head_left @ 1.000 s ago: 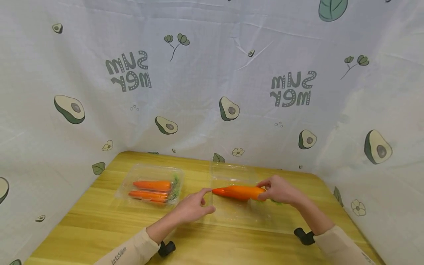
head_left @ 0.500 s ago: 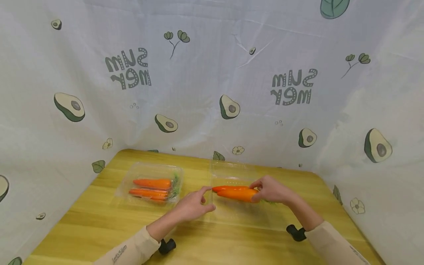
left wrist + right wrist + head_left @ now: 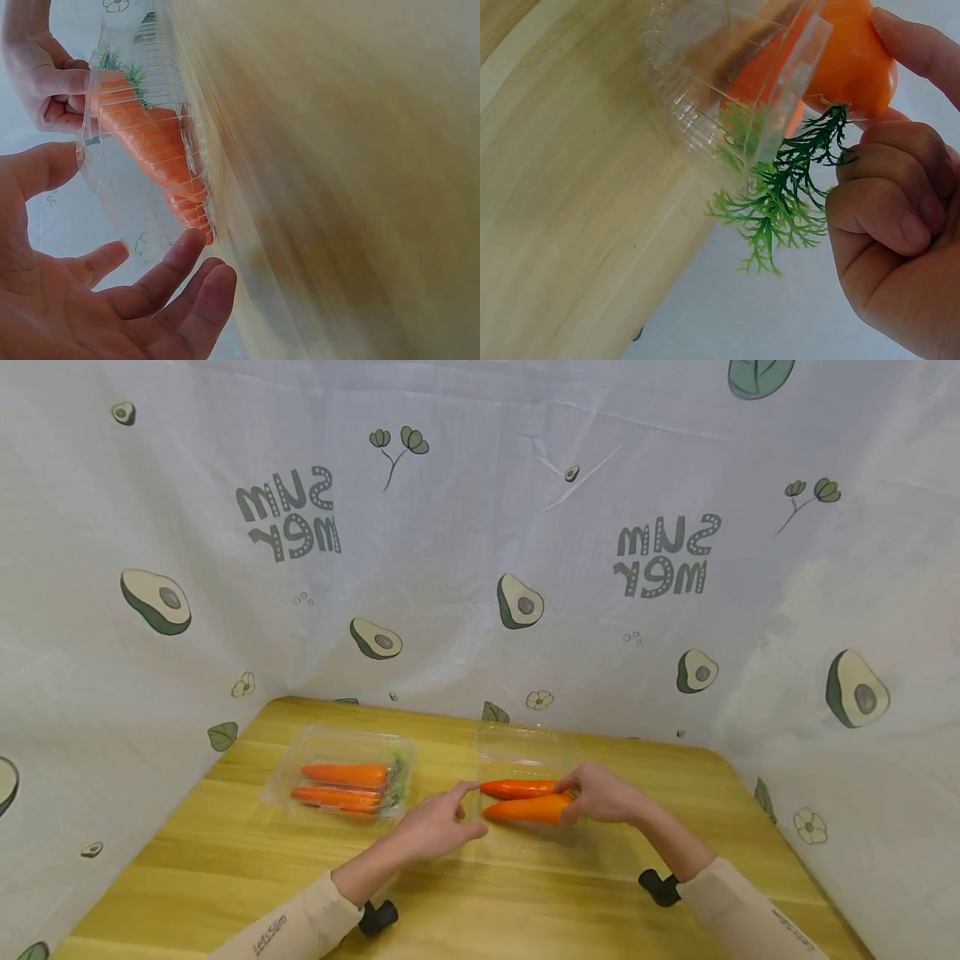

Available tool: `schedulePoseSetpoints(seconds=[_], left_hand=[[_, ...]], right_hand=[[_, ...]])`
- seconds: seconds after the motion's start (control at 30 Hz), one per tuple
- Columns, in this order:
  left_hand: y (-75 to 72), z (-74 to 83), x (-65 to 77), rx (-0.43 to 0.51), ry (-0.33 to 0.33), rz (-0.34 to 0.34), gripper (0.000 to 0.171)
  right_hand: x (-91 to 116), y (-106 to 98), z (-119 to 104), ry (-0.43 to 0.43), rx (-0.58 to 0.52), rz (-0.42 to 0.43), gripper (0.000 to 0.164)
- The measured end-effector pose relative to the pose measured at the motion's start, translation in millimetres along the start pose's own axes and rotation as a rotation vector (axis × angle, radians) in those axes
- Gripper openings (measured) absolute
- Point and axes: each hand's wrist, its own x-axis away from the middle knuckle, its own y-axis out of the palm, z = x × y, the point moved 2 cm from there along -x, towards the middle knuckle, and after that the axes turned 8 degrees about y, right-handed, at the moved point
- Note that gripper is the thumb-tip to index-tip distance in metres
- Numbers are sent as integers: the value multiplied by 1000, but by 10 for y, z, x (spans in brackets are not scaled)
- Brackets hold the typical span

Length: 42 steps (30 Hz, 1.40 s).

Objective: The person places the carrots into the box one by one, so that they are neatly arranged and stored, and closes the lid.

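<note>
My right hand point(image 3: 606, 795) pinches the thick, leafy end of an orange carrot point(image 3: 528, 811) between thumb and finger, its other fingers curled. This carrot lies in a clear plastic box point(image 3: 517, 843), in front of a redder carrot point(image 3: 516, 788). Both tips point left. In the right wrist view, green leaves point(image 3: 780, 202) hang over the box rim by the curled fingers. My left hand point(image 3: 437, 829) is at the box's left side, fingers spread. The left wrist view shows the left thumb point(image 3: 52, 165) at the rim.
The clear lid point(image 3: 528, 743) stands folded back behind the box. To the left, another clear box point(image 3: 318, 739) holds two carrots point(image 3: 345, 775) with green leaves. Everything is on a wooden table point(image 3: 480, 910) before a printed white curtain point(image 3: 435, 527).
My right hand has moved left and the held carrot has come down and forward, uncovering the redder carrot behind it. My left hand has stayed in place.
</note>
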Motion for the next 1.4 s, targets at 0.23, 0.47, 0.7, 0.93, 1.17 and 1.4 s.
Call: schedulePoseSetpoints(seconds=[0.23, 0.47, 0.7, 0.93, 1.17, 1.4], left_hand=[[9, -19, -6, -11, 2, 1, 72], [12, -10, 5, -12, 5, -1, 71], [5, -2, 8, 0, -2, -1, 70], [4, -3, 3, -7, -3, 2, 70], [7, 3, -3, -9, -2, 1, 70], [4, 11, -7, -21, -3, 2, 70]], right_hand=[[-28, 15, -26, -68, 54, 6, 43], [-82, 60, 19, -71, 116, 29, 45], [-68, 73, -49, -58, 186, 40, 43], [-65, 94, -108, -26, 257, 37, 36], [-76, 174, -90, -1, 358, 12, 23], [-49, 177, -139, 16, 380, 12, 18]])
